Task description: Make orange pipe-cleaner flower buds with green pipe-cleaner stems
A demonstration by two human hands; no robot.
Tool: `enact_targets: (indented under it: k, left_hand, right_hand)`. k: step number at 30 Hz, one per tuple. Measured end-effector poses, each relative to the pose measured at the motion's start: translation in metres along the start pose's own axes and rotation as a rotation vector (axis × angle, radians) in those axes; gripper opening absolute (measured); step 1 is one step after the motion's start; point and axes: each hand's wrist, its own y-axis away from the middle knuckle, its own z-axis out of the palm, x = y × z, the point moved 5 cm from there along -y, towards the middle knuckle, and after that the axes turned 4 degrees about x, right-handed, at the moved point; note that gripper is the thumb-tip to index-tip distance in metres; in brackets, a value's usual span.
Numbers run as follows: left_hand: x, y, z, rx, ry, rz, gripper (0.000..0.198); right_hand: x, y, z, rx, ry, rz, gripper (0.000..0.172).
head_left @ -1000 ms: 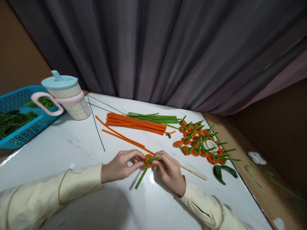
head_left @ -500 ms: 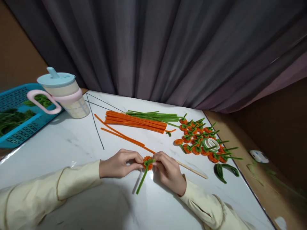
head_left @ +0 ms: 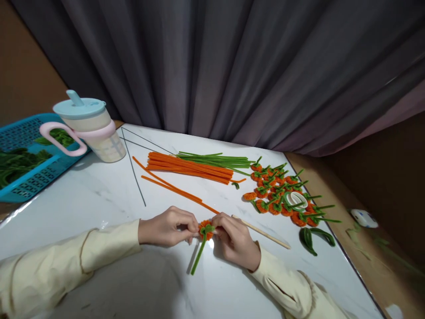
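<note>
Between my two hands is a small pipe-cleaner pumpkin (head_left: 206, 231), an orange ribbed ring with a green centre and a long green stem pointing down toward me. My left hand (head_left: 173, 227) pinches its left edge with thumb and forefinger. On the opposite side, my right hand (head_left: 234, 239) has its fingertips closed on the right edge. Beyond my hands lie loose orange pipe cleaners (head_left: 171, 189), one end reaching my right fingers. A thin wooden stick (head_left: 265, 232) passes behind my right hand.
Bundles of orange pipe cleaners (head_left: 189, 167) and green pipe cleaners (head_left: 215, 158) lie at the back. Many finished pumpkins (head_left: 275, 188) cluster right, around a white tape roll (head_left: 296, 201). Dark green curled pieces (head_left: 308, 241) lie nearer. A lidded cup (head_left: 96, 128) and blue basket (head_left: 36, 177) stand left.
The green piece at the pumpkin's top now lies more compactly over its centre, and my right fingertips have come off it to the orange edge. The view has shifted slightly.
</note>
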Motion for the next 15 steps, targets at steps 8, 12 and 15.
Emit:
enact_targets:
  k: [8, 12, 15]
  left_hand:
    - [-0.014, -0.006, -0.003, -0.006, 0.532, -0.424, 0.031]
    - [-0.011, -0.011, 0.002, -0.100, 0.551, -0.520, 0.033]
    - [-0.008, -0.014, 0.010, -0.232, 0.487, -0.513, 0.033]
  right_hand:
    - [0.004, 0.004, 0.000, 0.084, 0.097, 0.050, 0.016]
    - [-0.002, 0.000, 0.001, 0.064, 0.081, 0.018, 0.017]
    - [-0.008, -0.003, 0.000, 0.061, 0.067, -0.003, 0.018]
